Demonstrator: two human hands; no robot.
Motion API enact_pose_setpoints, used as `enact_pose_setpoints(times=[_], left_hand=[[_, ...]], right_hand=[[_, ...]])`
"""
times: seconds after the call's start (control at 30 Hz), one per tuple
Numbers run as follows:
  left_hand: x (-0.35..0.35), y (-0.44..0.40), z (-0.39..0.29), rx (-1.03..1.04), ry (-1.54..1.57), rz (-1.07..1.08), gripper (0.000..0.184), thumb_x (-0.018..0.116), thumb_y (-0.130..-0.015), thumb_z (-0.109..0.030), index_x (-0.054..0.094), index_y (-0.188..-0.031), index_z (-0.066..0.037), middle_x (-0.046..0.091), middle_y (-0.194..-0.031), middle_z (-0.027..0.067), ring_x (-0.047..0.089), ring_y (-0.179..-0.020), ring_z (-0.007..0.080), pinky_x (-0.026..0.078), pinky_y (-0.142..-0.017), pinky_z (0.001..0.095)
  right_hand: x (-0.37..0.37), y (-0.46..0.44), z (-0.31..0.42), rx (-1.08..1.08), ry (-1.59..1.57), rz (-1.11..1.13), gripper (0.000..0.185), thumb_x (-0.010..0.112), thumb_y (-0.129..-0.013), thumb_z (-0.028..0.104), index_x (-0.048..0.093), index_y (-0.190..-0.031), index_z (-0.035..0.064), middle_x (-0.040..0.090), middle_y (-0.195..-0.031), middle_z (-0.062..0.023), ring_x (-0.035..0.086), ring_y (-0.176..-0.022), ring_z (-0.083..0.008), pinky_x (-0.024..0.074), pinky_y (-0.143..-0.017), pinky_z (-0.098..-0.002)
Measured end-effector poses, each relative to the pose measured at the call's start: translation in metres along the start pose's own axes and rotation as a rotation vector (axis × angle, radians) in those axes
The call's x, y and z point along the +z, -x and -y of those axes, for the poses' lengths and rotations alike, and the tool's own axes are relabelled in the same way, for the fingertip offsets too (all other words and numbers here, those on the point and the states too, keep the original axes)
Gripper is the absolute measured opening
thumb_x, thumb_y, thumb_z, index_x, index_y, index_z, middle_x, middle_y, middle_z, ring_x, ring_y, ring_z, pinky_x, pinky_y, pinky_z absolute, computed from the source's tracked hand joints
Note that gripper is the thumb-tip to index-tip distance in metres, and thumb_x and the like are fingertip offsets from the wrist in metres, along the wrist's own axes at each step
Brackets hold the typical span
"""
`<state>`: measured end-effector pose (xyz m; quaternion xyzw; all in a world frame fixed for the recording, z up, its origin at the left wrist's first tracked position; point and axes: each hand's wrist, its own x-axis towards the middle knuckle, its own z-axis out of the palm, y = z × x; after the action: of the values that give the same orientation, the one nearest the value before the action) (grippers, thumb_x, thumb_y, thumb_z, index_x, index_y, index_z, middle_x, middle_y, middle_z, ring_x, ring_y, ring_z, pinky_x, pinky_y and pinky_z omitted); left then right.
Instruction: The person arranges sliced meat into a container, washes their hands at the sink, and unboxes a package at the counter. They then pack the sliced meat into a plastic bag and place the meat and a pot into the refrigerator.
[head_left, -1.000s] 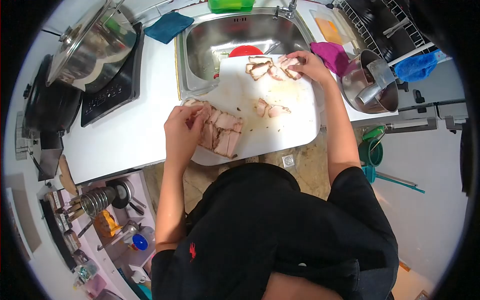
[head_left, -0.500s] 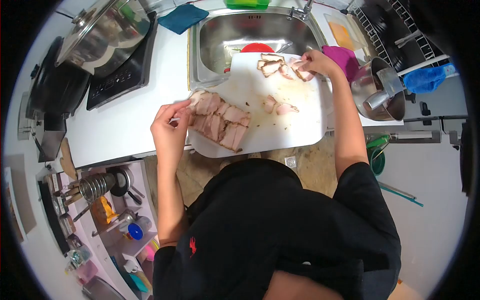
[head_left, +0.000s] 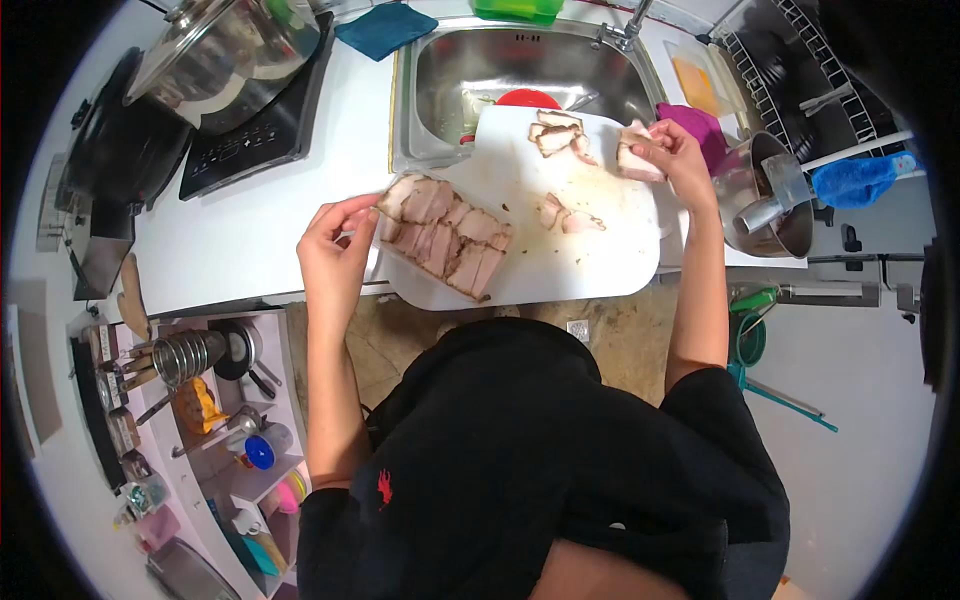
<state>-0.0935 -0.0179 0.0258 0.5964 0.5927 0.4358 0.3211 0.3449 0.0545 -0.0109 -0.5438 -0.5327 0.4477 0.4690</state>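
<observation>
Neat rows of sliced pork (head_left: 450,232), seemingly in or on clear plastic, lie at the left of a white cutting board (head_left: 610,265). My left hand (head_left: 335,240) pinches the upper left corner of this pack. My right hand (head_left: 678,160) is closed on a pork slice (head_left: 637,155) and holds it above the board's upper right part. A few browned-edge slices (head_left: 558,135) sit beside it at the board's far edge. Smaller pork scraps (head_left: 570,217) and crumbs are on the board's middle.
Behind the board is a steel sink (head_left: 450,85) with a red bowl (head_left: 528,98). An induction cooker (head_left: 250,150) bearing a steel pot (head_left: 225,60) stands left. To the right are a purple cloth (head_left: 695,128) and a metal pot (head_left: 795,225). A shelf (head_left: 285,400) is below left.
My right hand has lifted a pork slice off the board and moved it to the right. My left hand stays at the pack's corner. The whole view has shifted slightly.
</observation>
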Motion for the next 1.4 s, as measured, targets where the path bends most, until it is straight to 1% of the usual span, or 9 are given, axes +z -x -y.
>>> enact_pose_setpoints(times=[0.17, 0.27, 0.4, 0.63, 0.83, 0.93, 0.97, 1.17, 1.4], left_hand=[[0.021, -0.007, -0.021, -0.069, 0.156, 0.182, 0.025, 0.064, -0.085, -0.006, 0.064, -0.109, -0.004, 0.06, -0.088, 0.0036, 0.055, -0.079, 0.0081, 0.045, -0.068, 0.0217], [0.041, -0.011, -0.025, -0.121, 0.376, 0.365, 0.038, 0.064, -0.086, -0.008, 0.055, -0.122, -0.005, 0.06, -0.09, 0.0054, 0.056, -0.081, 0.0091, 0.046, -0.069, 0.023], [0.037, -0.009, -0.019, -0.186, 0.416, 0.471, 0.049, 0.064, -0.086, -0.009, 0.045, -0.131, -0.005, 0.062, -0.092, 0.0078, 0.058, -0.084, 0.0106, 0.048, -0.069, 0.0231], [0.04, 0.017, -0.003, -0.312, 0.35, 0.314, 0.044, 0.067, -0.084, -0.01, 0.049, -0.12, 0.008, 0.064, -0.08, 0.0103, 0.063, -0.068, 0.013, 0.049, -0.058, 0.0241], [0.027, 0.018, -0.019, -0.204, -0.155, 0.203, 0.035, 0.068, -0.079, -0.01, 0.059, -0.11, 0.003, 0.065, -0.075, 0.0106, 0.063, -0.064, 0.0173, 0.05, -0.061, 0.0293], [0.028, 0.012, -0.023, -0.015, -0.168, 0.144, 0.031, 0.067, -0.079, -0.009, 0.063, -0.108, -0.002, 0.064, -0.079, 0.0121, 0.062, -0.063, 0.0208, 0.049, -0.062, 0.0313], [0.031, 0.009, -0.024, 0.041, -0.175, 0.149, 0.029, 0.067, -0.079, -0.009, 0.064, -0.107, -0.003, 0.064, -0.081, 0.0119, 0.062, -0.065, 0.0192, 0.049, -0.063, 0.0304], [0.052, -0.007, -0.008, 0.104, -0.218, 0.347, 0.025, 0.066, -0.081, -0.009, 0.068, -0.106, -0.008, 0.063, -0.091, 0.0127, 0.065, -0.076, 0.0212, 0.05, -0.068, 0.0291], [0.054, 0.003, 0.002, 0.114, -0.285, 0.317, 0.025, 0.068, -0.081, -0.012, 0.069, -0.105, -0.006, 0.061, -0.089, 0.0129, 0.065, -0.075, 0.0244, 0.051, -0.07, 0.03]], right_hand=[[0.092, 0.041, 0.061, -0.049, -0.252, -0.063, 0.027, 0.074, -0.075, 0.005, 0.055, -0.093, 0.0083, 0.067, -0.089, -0.0078, 0.065, -0.082, -0.014, 0.0528, -0.068, -0.0267], [0.155, 0.057, 0.053, -0.009, -0.555, 0.036, 0.024, 0.072, -0.077, 0.003, 0.053, -0.093, 0.0045, 0.065, -0.085, -0.0062, 0.064, -0.08, -0.0127, 0.0513, -0.068, -0.0255], [0.209, 0.069, 0.055, -0.035, -0.171, 0.084, 0.025, 0.075, -0.075, 0.01, 0.057, -0.09, 0.0025, 0.064, -0.081, -0.0053, 0.06, -0.074, -0.0117, 0.047, -0.065, -0.0236], [0.2, 0.011, 0.053, -0.035, 0.205, 0.658, 0.033, 0.078, -0.066, 0.022, 0.064, -0.089, 0.0025, 0.065, -0.076, -0.0084, 0.061, -0.071, -0.0145, 0.0467, -0.064, -0.0284], [0.217, 0.02, 0.067, -0.187, 0.477, 0.527, 0.028, 0.072, -0.07, 0.014, 0.064, -0.094, 0.0014, 0.064, -0.081, -0.0097, 0.06, -0.072, -0.0198, 0.0477, -0.07, -0.0301], [0.216, 0.037, 0.061, -0.697, 0.595, 0.148, 0.028, 0.07, -0.072, 0.014, 0.064, -0.097, 0.001, 0.063, -0.085, -0.0125, 0.062, -0.075, -0.0221, 0.0491, -0.072, -0.0321], [0.215, 0.045, 0.063, -0.512, 0.461, 0.171, 0.018, 0.064, -0.07, 0.011, 0.065, -0.084, 0.0004, 0.059, -0.081, -0.0159, 0.057, -0.081, -0.0331, 0.0469, -0.077, -0.0378], [0.206, 0.067, 0.052, -0.302, 0.429, 0.339, 0.012, 0.06, -0.072, 0.004, 0.065, -0.082, 0.0015, 0.06, -0.081, -0.0166, 0.056, -0.083, -0.0346, 0.0461, -0.076, -0.0406], [0.211, 0.077, 0.05, -0.356, 0.488, 0.295, 0.013, 0.062, -0.075, 0.001, 0.068, -0.087, 0.0027, 0.065, -0.083, -0.0134, 0.059, -0.083, -0.0293, 0.0481, -0.076, -0.0367]])
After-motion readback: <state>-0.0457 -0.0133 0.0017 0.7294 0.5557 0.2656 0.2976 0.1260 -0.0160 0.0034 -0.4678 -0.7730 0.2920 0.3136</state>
